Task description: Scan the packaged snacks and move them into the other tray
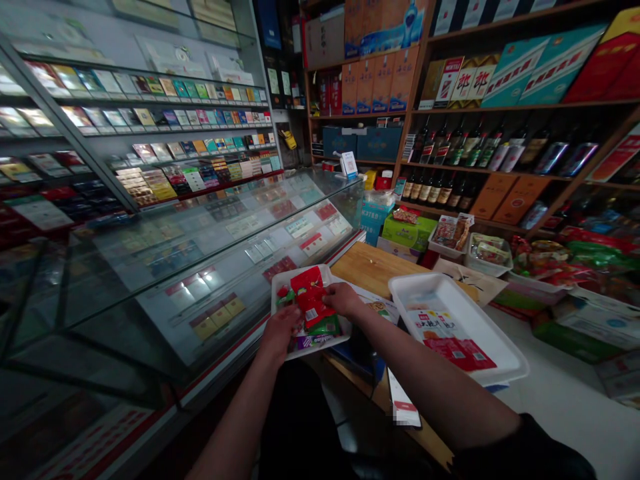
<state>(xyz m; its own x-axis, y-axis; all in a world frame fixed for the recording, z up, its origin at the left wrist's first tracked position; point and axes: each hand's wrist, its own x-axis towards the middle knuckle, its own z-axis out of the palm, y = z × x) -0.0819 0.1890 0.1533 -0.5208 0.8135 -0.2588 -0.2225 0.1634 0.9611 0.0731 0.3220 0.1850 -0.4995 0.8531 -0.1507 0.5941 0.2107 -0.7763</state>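
Observation:
A shiny red snack packet (307, 290) is held between both hands, above a small white plastic tray (276, 285). My right hand (344, 298) pinches the packet's right edge. From the lower left, my left hand (281, 328) closes its fingers at the packet's lower edge; the fingertips are partly hidden. Inside the tray lie a green packet (325, 327) and a purple packet (314, 341), both partly covered. To the right of my right forearm stands a larger white tray (507, 347) with red-and-white snack packets (437, 325) in it.
A glass display counter (235, 247) runs along the left, with cigarette packs on shelves (200, 120) behind it. Wooden shelves (415, 113) with bottles and boxes stand at the back right. Bins of packaged snacks (490, 253) crowd the right. A wooden tabletop (365, 263) lies between the trays.

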